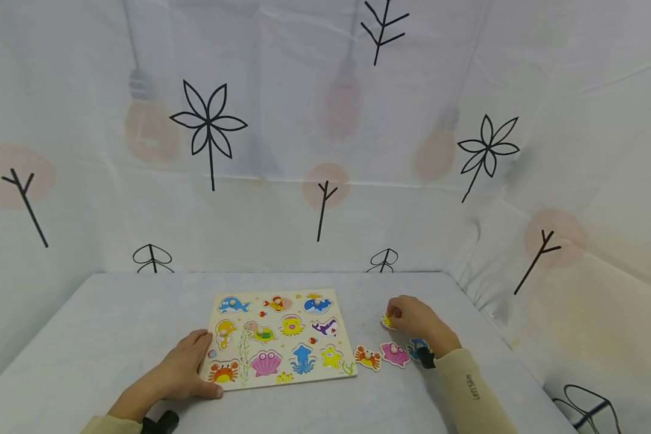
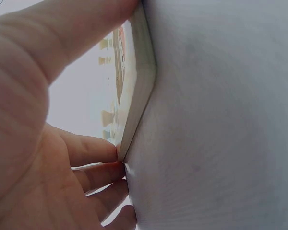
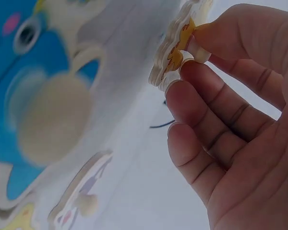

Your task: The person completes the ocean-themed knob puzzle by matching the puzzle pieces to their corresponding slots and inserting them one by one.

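A wooden peg puzzle board (image 1: 279,295) with printed sea animals lies flat on the table. My left hand (image 1: 181,367) grips its near left corner, with the thumb along the near edge and the fingers at the left edge. The board's side (image 2: 139,91) shows between them in the left wrist view. Right of the board, my right hand (image 1: 415,316) pinches the knob of a yellow puzzle piece (image 3: 177,50) between thumb and fingertips. Most of that piece is hidden by the hand in the head view.
Beside the board lie a crab piece (image 1: 367,357), a pink shell piece (image 1: 395,354) and a blue piece (image 1: 416,348), partly under the right wrist. The right wrist view also shows a purple piece (image 3: 81,191). A patterned white cloth (image 1: 282,229) hangs behind the table.
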Demonstrator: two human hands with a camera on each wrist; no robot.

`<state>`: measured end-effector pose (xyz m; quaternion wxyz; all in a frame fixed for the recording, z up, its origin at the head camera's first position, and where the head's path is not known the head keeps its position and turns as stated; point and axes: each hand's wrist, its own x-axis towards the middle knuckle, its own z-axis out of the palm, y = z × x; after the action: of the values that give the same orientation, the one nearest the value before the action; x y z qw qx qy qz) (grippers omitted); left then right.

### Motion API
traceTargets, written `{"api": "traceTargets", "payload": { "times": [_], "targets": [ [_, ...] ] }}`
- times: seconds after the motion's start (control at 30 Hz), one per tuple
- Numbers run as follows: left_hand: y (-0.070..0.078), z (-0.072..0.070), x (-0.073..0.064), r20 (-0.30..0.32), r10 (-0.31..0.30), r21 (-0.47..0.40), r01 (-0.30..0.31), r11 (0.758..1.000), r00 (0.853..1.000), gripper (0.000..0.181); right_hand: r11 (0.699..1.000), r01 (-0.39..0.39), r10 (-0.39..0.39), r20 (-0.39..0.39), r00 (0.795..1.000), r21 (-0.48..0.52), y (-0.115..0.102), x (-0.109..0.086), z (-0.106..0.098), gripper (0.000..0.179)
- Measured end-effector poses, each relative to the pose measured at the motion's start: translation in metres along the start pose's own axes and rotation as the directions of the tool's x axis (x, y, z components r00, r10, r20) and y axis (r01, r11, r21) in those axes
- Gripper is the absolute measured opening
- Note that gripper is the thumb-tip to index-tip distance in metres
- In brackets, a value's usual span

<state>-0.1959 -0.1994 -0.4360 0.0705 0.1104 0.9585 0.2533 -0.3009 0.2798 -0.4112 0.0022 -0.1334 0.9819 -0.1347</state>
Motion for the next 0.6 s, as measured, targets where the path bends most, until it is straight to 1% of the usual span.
{"api": "traceTargets", "payload": {
  "times": [0.17, 0.23, 0.37, 0.47, 0.6],
  "targets": [
    [0.0, 0.0, -0.001, 0.001, -0.003, -0.002, 0.003, 1.0, 1.0, 0.123, 1.0, 0.024, -0.024, -0.006, 1.0, 0.013, -0.011, -0.001, 0.0, 0.006],
    [0.0, 0.0, -0.001, 0.001, -0.003, -0.001, 0.003, 1.0, 1.0, 0.123, 1.0, 0.021, -0.021, 0.001, 1.0, 0.018, -0.014, 0.0, 0.001, 0.007],
    [-0.001, 0.0, -0.001, 0.006, -0.004, -0.001, 0.004, 1.0, 1.0, 0.124, 1.0, 0.023, -0.023, 0.013, 1.0, 0.006, -0.019, 0.002, 0.005, 0.007],
    [-0.001, 0.0, 0.0, 0.01, -0.004, 0.0, 0.004, 1.0, 1.0, 0.124, 0.999, 0.043, -0.043, 0.005, 0.999, -0.007, -0.022, 0.002, 0.006, 0.008],
    [-0.001, -0.001, 0.0, 0.008, 0.0, -0.004, 0.0, 1.0, 1.0, 0.123, 0.999, 0.051, -0.051, 0.002, 0.999, -0.01, -0.027, 0.002, 0.006, 0.008]
  ]
}}
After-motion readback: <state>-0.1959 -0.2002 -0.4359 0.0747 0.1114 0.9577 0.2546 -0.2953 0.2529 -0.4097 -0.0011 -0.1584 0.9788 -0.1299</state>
